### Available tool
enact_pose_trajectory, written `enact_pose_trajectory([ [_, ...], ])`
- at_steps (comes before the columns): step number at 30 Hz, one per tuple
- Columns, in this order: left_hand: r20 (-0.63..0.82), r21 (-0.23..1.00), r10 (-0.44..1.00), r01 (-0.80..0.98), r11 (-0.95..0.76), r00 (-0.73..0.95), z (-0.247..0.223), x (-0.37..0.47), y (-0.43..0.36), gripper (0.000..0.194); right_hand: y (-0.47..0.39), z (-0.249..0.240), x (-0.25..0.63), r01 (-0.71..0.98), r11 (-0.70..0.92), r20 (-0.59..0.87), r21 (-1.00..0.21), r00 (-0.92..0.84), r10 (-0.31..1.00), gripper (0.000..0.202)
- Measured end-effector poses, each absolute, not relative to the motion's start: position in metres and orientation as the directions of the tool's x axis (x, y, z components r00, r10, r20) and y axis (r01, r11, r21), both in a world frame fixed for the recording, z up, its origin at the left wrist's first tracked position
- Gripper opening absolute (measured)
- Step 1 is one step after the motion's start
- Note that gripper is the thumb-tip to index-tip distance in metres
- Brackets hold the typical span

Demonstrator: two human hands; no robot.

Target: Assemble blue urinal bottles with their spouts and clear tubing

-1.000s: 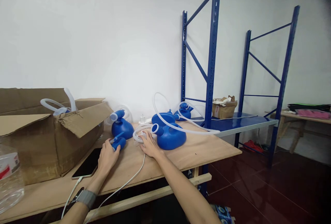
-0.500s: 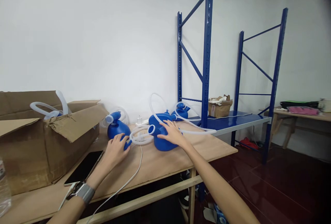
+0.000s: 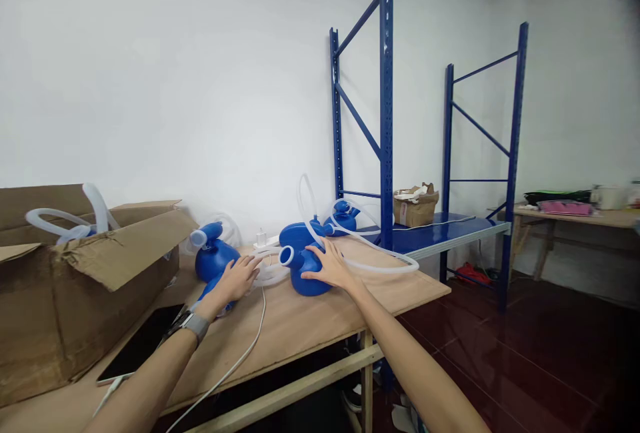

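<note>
A blue plastic bottle (image 3: 304, 283) with a round white-rimmed mouth stands on the wooden table (image 3: 285, 326). My right hand (image 3: 330, 266) grips its right side, thumb across the front and fingers spread over the top. Fingers outstretched, my left hand (image 3: 243, 277) is at the coiled translucent hose (image 3: 273, 276); whether it touches the hose is unclear. Another blue bottle with a white mouth (image 3: 213, 261) stands beyond my left hand, and a blue piece shows partly hidden under my left wrist. Behind the gripped bottle lies a further blue bottle (image 3: 295, 233) with hose attached.
An open cardboard box (image 3: 30, 313) with hoses sits at left, beside a dark tablet (image 3: 143, 346). A white cable (image 3: 250, 346) crosses the table. A blue rack (image 3: 387, 119) stands at right, with a small carton (image 3: 415, 209) on its shelf.
My left hand has moved right and away from the blue piece, its fingers straightening toward the coiled hose. My right hand stays on the bottle. The view has turned slightly right.
</note>
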State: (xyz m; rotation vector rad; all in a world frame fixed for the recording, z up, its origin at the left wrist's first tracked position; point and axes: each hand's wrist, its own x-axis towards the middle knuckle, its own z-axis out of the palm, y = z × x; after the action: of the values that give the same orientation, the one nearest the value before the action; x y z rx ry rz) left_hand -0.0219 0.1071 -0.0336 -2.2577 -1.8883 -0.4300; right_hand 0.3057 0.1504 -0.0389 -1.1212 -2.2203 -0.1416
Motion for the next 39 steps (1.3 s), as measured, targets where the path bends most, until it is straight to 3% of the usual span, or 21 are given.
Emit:
enact_pose_trajectory([
  [3, 0.157, 0.143, 0.969, 0.966, -0.213, 0.191, -0.03, 0.0, 0.132, 0.06, 0.147, -0.03, 0.315, 0.737, 0.644, 0.547, -0.204, -0.46, 0.7, 0.087],
  [6, 0.102, 0.176, 0.968, 0.954, -0.243, 0.227, -0.031, 0.012, 0.148, 0.048, 0.143, -0.017, 0.326, 0.744, 0.645, 0.484, -0.175, -0.505, 0.715, 0.092],
  [12, 0.242, 0.297, 0.95, 0.917, -0.266, 0.197, -0.011, 0.01, 0.159, 0.031, 0.143, 0.005, 0.341, 0.75, 0.647, 0.367, -0.135, -0.569, 0.736, 0.108],
  [17, 0.382, 0.528, 0.924, 0.826, -0.196, -0.025, 0.028, 0.012, 0.166, 0.044, 0.144, 0.011, 0.342, 0.763, 0.633, 0.308, -0.131, -0.576, 0.757, 0.107],
  [23, 0.397, 0.776, 0.895, 0.595, -0.21, -0.203, 0.035, 0.036, 0.151, 0.053, 0.147, 0.007, 0.333, 0.788, 0.599, 0.34, -0.146, -0.528, 0.778, 0.1],
  [26, 0.408, 0.803, 0.879, 0.555, -0.218, -0.246, 0.03, 0.044, 0.134, 0.052, 0.149, 0.004, 0.326, 0.807, 0.565, 0.345, -0.174, -0.487, 0.802, 0.105],
  [32, 0.485, 0.748, 0.813, 0.635, -0.194, -0.323, 0.045, 0.042, 0.113, 0.046, 0.147, 0.003, 0.319, 0.837, 0.503, 0.327, -0.216, -0.423, 0.845, 0.108],
  [39, 0.437, 0.799, 0.808, 0.584, -0.147, -0.395, 0.057, 0.047, 0.111, 0.053, 0.146, 0.0, 0.316, 0.842, 0.483, 0.341, -0.24, -0.393, 0.854, 0.114],
])
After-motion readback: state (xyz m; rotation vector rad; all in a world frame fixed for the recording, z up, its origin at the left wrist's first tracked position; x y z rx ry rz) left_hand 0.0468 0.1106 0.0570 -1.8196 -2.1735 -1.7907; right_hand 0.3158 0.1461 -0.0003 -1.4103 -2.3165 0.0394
